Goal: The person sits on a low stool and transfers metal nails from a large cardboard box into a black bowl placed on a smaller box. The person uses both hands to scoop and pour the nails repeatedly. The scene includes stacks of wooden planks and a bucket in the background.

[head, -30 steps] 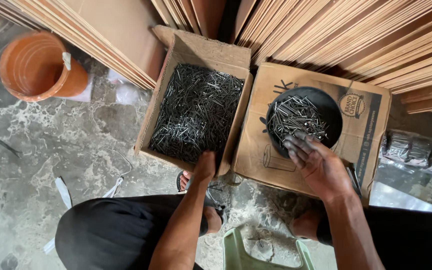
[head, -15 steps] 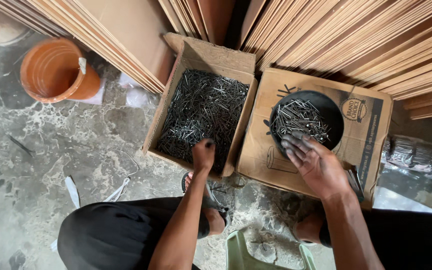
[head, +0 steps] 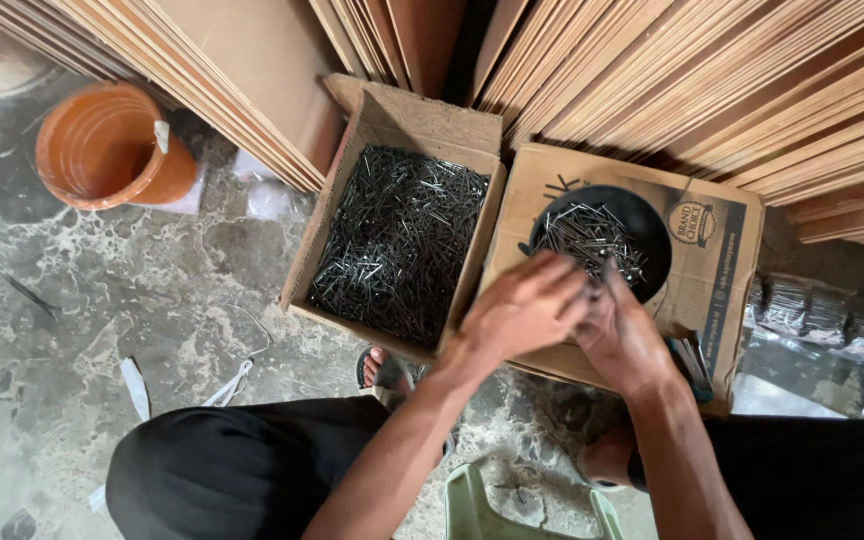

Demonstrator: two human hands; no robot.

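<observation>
Your left hand [head: 524, 310] comes in from the lower middle, forearm angled up and to the right, knuckles toward the camera and fingers curled down over the near rim of the black bowl [head: 642, 225]. Your right hand [head: 620, 335] sits just beside it, touching or nearly so, with the wrist bent and the fingers pointing up toward the bowl. Both hands are bunched narrow around a small cluster of nails [head: 598, 283] at the bowl's edge — a few dark shanks stick out between the fingers, though which hand truly grips them you cannot tell from here.

The bowl is round, dark and shallow, and it rests on top of a closed cardboard box [head: 712, 280] printed with a dark logo. Inside it lies a loose tangle of thin grey nails, pointing every way, piled mostly toward the left half.

Just to the left, touching that box, stands an open cardboard carton [head: 392, 120] — filled almost wall to wall with the same dark nails. Behind both, stacked plywood sheets [head: 652, 80] lean upright. An orange plastic bucket [head: 107, 150] stands well apart at the upper left on the mottled concrete floor [head: 102, 300]. Your knees, in dark trousers, frame the bottom edge, and a sandalled foot shows between them.
</observation>
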